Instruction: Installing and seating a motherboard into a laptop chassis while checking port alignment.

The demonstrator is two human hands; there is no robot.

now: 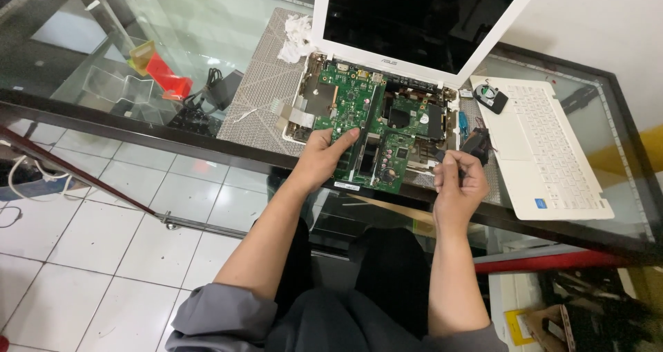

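A green laptop motherboard [376,120] lies tilted over the open white laptop base [304,96], its near edge raised toward me. My left hand [324,158] grips the board's near left edge, thumb on top. Fingers closed, my right hand [459,179] pinches a small dark part by the board's right side; what it is I cannot make out. The white laptop lid with its dark screen [421,20] stands upright behind the board.
A detached white keyboard cover [552,151] lies to the right on the glass table [207,27]. A small fan [492,95] and a blue tool [463,122] sit beside the laptop. A grey woven mat [259,82] lies under it. Cables [200,107] rest at the left.
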